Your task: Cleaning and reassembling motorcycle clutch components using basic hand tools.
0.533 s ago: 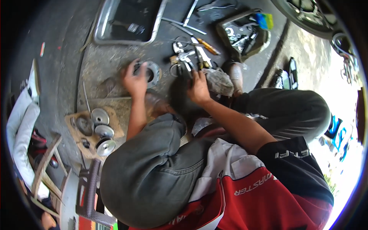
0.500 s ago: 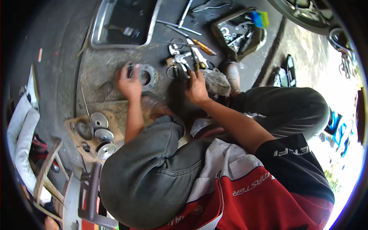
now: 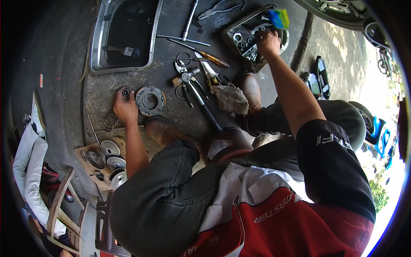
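Observation:
My left hand (image 3: 126,110) rests on the floor at the left, its fingers closed around a small dark socket-like piece (image 3: 126,92) with a hole in its end. Right beside it lies a round metal clutch plate (image 3: 150,101) with a wide central opening. My right hand (image 3: 269,44) reaches out to the far right, into a tray (image 3: 232,35) of loose metal parts. Its fingers are bent down among nuts and rings (image 3: 239,38); what they grip, if anything, is hidden. Between my hands lie a hammer (image 3: 205,110), scissors (image 3: 209,68) and a crumpled rag (image 3: 230,99).
A metal pan (image 3: 92,60) holding a paintbrush (image 3: 124,51) stands far left. Pliers (image 3: 220,10), a T-handle wrench (image 3: 189,25) and an orange-handled screwdriver (image 3: 216,59) lie beyond the hammer. A coil spring (image 3: 109,121) and several metal discs (image 3: 110,148) lie nearer on the left.
My right hand has moved from beside the rag and hammer handle out to the parts tray. My left hand has turned beside the clutch plate, now showing the socket-like piece. The view has shifted slightly.

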{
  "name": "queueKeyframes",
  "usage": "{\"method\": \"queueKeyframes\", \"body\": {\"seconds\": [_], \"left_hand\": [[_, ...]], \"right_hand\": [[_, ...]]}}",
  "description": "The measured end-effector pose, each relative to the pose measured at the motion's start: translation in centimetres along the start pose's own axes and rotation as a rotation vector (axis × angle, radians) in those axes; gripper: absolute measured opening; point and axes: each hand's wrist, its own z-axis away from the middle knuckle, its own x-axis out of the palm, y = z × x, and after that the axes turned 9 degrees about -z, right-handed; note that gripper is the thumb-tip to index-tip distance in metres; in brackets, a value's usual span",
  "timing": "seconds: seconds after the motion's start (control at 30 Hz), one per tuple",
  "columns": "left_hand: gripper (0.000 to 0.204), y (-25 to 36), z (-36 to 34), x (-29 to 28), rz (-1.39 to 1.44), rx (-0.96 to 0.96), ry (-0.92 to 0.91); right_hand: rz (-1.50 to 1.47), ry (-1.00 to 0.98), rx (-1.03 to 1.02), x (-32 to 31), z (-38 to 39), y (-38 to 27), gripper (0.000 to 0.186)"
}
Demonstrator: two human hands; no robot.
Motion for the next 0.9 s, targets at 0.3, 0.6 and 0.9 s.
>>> {"method": "queueKeyframes", "body": {"seconds": [0.3,0.6,0.9], "left_hand": [[0.052,0.6,3.1,-2.7,-0.034,0.228,0.236],[0.028,1.0,4.8,-2.1,0.098,0.188,0.099],[0.044,1.4,3.6,-1.6,-0.034,0.171,-0.228]], "right_hand": [[0.067,-0.019,-0.166,2.3,-2.9,1.5,0.023],[0.071,0.069,-0.316,4.9,-2.9,3.4,0.029],[0.016,-0.077,0.02,3.9,-2.6,3.0,0.036]]}}
